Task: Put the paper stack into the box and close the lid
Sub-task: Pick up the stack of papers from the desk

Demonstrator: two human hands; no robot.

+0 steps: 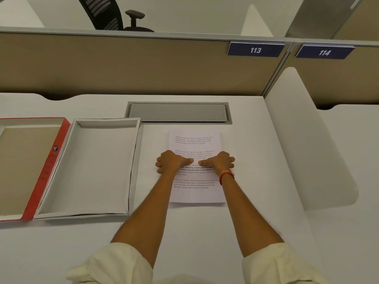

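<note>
- The paper stack [195, 144] lies flat on the white tabletop [256, 222], just right of the box [98, 165] and apart from it.
- The left hand [171, 161] rests on the stack's left edge, thumb stretched inward over the printed text, fingers curled at the sheet's border; its grip is narrow, and whether it pinches the paper I cannot tell.
- The right hand [219, 161] mirrors it at the right edge, thumb pointing toward the other thumb, the two tips near but apart; the same doubt holds for its grip.
- A red thread band [225, 176] circles the right wrist.
- The box stands open and empty, its red-edged lid [30, 160] lying open beside it on the left.
- A grey cable hatch [178, 112] sits in the tabletop behind the stack.
</note>
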